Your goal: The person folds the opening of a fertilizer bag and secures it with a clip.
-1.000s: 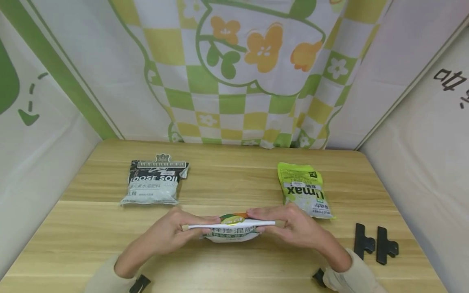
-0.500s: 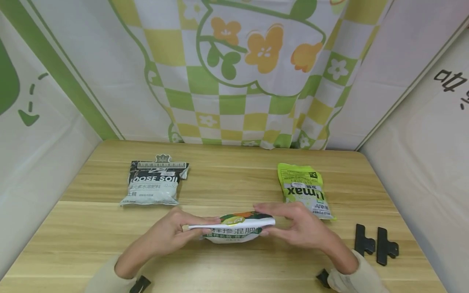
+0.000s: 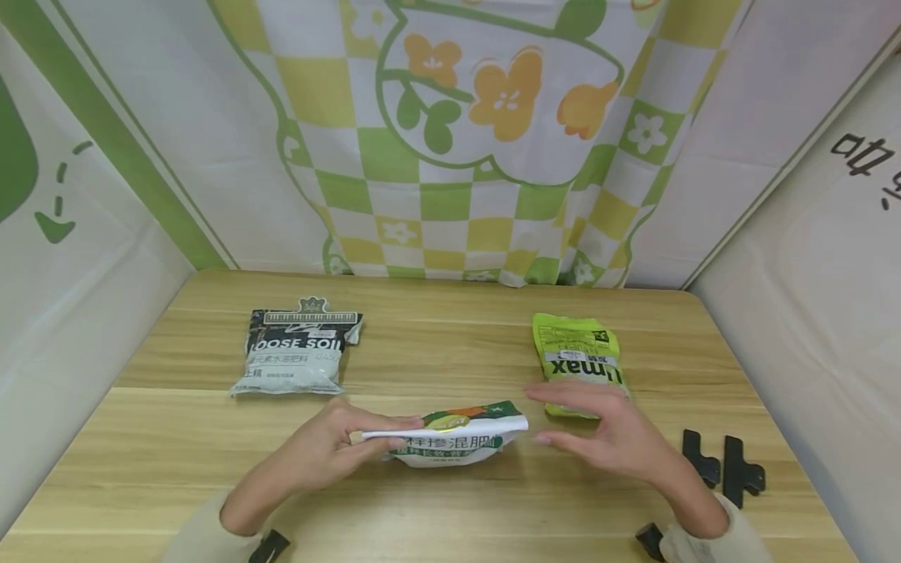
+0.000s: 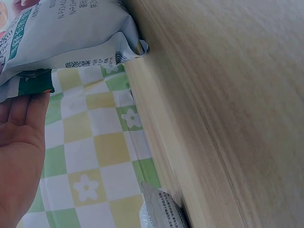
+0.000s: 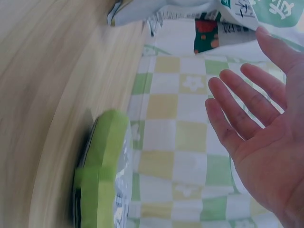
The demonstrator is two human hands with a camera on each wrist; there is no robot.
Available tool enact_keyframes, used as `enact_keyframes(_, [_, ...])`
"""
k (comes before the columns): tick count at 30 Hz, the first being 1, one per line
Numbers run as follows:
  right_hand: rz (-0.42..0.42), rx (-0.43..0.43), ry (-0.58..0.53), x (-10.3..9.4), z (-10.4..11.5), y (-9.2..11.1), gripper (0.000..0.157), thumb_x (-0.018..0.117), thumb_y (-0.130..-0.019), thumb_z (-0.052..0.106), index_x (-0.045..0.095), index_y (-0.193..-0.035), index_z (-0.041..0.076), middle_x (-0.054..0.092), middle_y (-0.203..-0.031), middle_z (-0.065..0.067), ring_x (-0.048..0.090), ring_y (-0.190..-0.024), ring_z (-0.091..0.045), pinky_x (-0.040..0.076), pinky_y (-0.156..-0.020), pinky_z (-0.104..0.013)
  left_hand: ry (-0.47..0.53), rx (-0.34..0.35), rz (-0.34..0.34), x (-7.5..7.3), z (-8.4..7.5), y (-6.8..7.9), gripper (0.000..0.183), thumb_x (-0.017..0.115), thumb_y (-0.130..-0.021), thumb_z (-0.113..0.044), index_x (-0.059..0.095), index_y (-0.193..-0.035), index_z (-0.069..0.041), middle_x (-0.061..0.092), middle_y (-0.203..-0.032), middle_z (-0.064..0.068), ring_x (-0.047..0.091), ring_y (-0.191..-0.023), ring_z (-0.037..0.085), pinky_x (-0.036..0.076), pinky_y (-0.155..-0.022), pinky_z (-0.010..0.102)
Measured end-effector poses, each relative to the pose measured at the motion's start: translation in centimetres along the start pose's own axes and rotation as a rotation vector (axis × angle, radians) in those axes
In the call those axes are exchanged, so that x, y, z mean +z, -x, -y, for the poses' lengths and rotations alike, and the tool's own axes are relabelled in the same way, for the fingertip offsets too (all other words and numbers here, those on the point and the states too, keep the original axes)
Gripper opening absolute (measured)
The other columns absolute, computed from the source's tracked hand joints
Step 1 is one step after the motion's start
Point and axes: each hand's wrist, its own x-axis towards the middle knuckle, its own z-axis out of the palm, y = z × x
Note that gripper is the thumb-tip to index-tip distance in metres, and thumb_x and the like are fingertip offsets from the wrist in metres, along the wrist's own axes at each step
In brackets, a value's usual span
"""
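Observation:
A white fertilizer bag (image 3: pixel 450 452) with a green and orange patch stands near the front middle of the table, its top edge folded over. My left hand (image 3: pixel 331 446) pinches the left end of that fold between thumb and fingers. In the left wrist view the bag (image 4: pixel 71 38) hangs over the fingers of the left hand (image 4: pixel 21 142). Off the bag's right end, my right hand (image 3: pixel 612 426) is apart from it, thumb and fingers spread with nothing between them. The right wrist view shows the right hand (image 5: pixel 256 118) with extended fingers, below the bag (image 5: pixel 204 14).
A black and white soil bag (image 3: pixel 296 356) with a clip (image 3: pixel 311 314) on its top lies at back left. Behind the right hand lies a lime-green bag (image 3: pixel 577 344). Two black clips (image 3: pixel 700 461) (image 3: pixel 739 473) lie at the right. A checkered curtain (image 3: pixel 450 211) hangs behind the table.
My right hand has let go of the folded top and moved right, its fingers spreading. The left hand has kept its pinch, and the fold's right end now shows uncovered.

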Motion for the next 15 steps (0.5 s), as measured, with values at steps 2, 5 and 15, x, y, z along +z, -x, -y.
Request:
enact_keyframes(2, [-0.004, 0.049, 0.017, -0.5, -0.1, 0.6, 0.054, 0.091, -0.082, 0.014, 0.073, -0.133, 0.018, 0.076, -0.131, -0.003, 0.07, -0.125, -0.015, 0.051, -0.109, -0.017, 0.002, 0.0, 0.0, 0.0, 0.0, 0.0, 0.031, 0.071, -0.098, -0.004, 0.077, -0.127, -0.011, 0.08, -0.081, 0.001, 0.023, -0.055, -0.016, 0.03, -0.04, 0.008])
enact_keyframes(5, [-0.02, 0.138, 0.044, -1.3, -0.2, 1.7, 0.055, 0.091, -0.081, 0.014, 0.073, -0.133, 0.021, 0.075, -0.132, 0.001, 0.066, -0.129, -0.007, 0.049, -0.109, -0.012, 0.008, 0.004, 0.003, 0.0, -0.1, 0.0, 0.032, 0.071, -0.097, -0.004, 0.076, -0.128, -0.012, 0.083, -0.098, 0.005, 0.026, -0.056, -0.016, 0.032, -0.041, 0.008])
enact_keyframes(15, [-0.136, 0.236, 0.167, -3.3, -1.2, 5.1, 0.049, 0.094, -0.075, 0.011, 0.079, -0.119, 0.026, 0.081, -0.115, 0.006, 0.068, -0.114, 0.006, 0.048, -0.099, -0.004, 0.011, -0.031, 0.002, -0.1, -0.3, 0.0, 0.029, 0.071, -0.098, -0.007, 0.077, -0.127, -0.012, 0.083, -0.1, 0.004, 0.027, -0.055, -0.016, 0.032, -0.041, 0.008])
